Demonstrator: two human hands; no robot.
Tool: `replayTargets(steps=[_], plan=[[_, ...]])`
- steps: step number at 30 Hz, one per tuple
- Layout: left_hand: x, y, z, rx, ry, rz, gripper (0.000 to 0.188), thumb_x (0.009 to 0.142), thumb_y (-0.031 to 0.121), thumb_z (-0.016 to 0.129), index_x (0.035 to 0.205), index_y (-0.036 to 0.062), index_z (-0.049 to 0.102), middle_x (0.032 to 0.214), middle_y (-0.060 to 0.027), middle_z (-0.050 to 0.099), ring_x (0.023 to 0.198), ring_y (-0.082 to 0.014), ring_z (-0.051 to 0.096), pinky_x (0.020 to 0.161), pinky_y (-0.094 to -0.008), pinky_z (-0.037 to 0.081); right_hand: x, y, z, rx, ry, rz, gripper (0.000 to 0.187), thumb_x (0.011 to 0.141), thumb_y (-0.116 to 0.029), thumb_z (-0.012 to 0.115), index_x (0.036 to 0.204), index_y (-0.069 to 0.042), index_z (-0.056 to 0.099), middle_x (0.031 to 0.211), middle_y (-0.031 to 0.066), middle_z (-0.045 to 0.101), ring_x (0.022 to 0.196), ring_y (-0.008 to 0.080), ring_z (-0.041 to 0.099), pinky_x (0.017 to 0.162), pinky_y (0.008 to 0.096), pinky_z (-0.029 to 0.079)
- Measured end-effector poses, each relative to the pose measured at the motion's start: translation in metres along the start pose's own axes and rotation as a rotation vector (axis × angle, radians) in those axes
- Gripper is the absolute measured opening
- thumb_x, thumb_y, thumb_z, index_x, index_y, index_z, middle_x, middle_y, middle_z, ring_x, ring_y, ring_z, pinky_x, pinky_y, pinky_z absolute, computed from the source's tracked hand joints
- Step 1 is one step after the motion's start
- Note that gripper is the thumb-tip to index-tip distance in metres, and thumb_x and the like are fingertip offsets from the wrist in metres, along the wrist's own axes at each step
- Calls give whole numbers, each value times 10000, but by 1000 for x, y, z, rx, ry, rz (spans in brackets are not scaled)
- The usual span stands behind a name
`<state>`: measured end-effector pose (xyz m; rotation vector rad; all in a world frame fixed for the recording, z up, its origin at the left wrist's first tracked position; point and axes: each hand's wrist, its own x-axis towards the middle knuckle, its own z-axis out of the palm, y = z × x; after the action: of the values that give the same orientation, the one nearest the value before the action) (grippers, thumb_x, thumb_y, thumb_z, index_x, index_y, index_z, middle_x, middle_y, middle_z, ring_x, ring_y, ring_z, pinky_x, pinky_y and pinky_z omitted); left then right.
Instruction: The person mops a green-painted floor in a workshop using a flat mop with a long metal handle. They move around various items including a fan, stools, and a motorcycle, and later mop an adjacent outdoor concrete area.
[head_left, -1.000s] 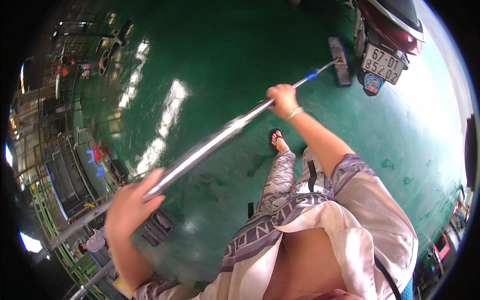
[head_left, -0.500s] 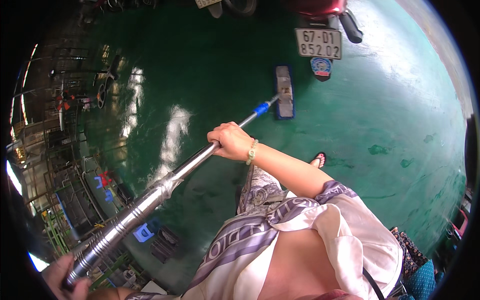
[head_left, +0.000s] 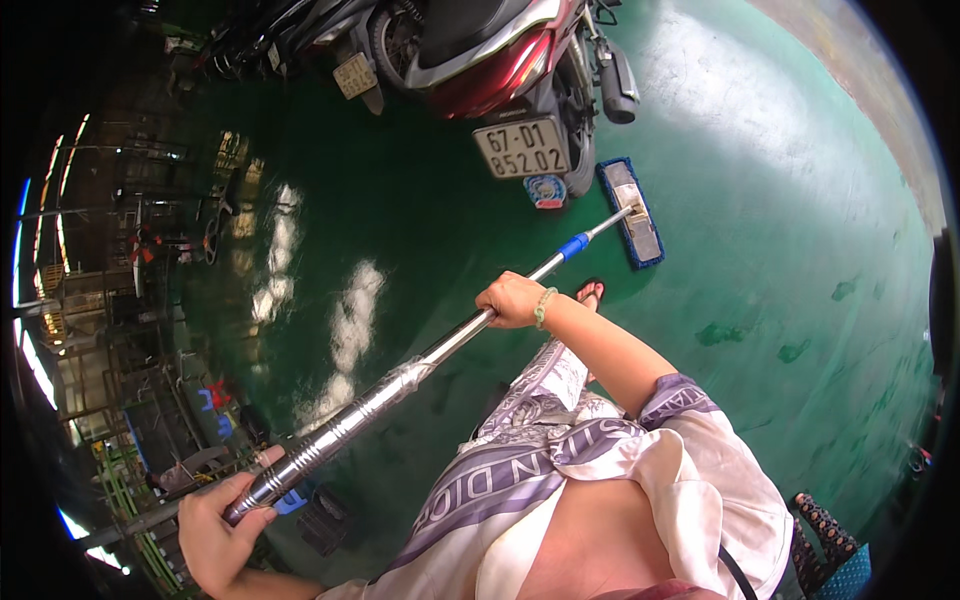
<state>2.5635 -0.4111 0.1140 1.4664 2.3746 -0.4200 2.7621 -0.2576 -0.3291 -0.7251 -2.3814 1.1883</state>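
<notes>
A flat floor mop [head_left: 330, 432] with a long shiny metal pole runs slantwise across the view, from lower left to upper right. Its blue-fringed grey mop head [head_left: 645, 235] lies flat on the green floor. Around the thick butt end of the pole, my left hand [head_left: 215, 535] is closed, with one finger partly extended along it. My right hand [head_left: 515, 300], with a beaded bracelet at the wrist, wraps the thinner part of the pole, below the blue collar [head_left: 573, 247].
Just left of the mop head stands a red motorbike [head_left: 500, 75], its rear end close by; more motorbikes [head_left: 285, 40] are parked beyond. A dark crate [head_left: 325, 520] and a blue stool [head_left: 290, 501] sit at lower left. Racks line the left side. Someone's patterned trouser legs [head_left: 825, 535] show at lower right.
The mop head has swung right, now past the motorbike's rear. Both hands have moved right with the pole, and my left hand shows more fully. More of the motorbikes is in view.
</notes>
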Motion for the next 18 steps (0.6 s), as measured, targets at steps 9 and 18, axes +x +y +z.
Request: replayTargets(steps=[9, 18], plan=[[83, 173, 10, 54, 13, 79, 322, 622, 226, 739, 910, 93, 682, 681, -131, 630, 624, -340, 596, 597, -369, 452, -22, 151, -142, -297, 62, 167, 148, 723, -280, 684, 824, -186, 632, 822, 23, 636, 926, 228, 610, 899, 412, 400], [87, 325, 2, 98, 110, 30, 349, 570, 253, 762, 893, 139, 695, 669, -90, 642, 636, -309, 608, 631, -366, 464, -55, 222, -258, -266, -169, 273, 157, 706, -295, 684, 813, -181, 668, 900, 51, 614, 1019, 266, 575, 1011, 652, 264]])
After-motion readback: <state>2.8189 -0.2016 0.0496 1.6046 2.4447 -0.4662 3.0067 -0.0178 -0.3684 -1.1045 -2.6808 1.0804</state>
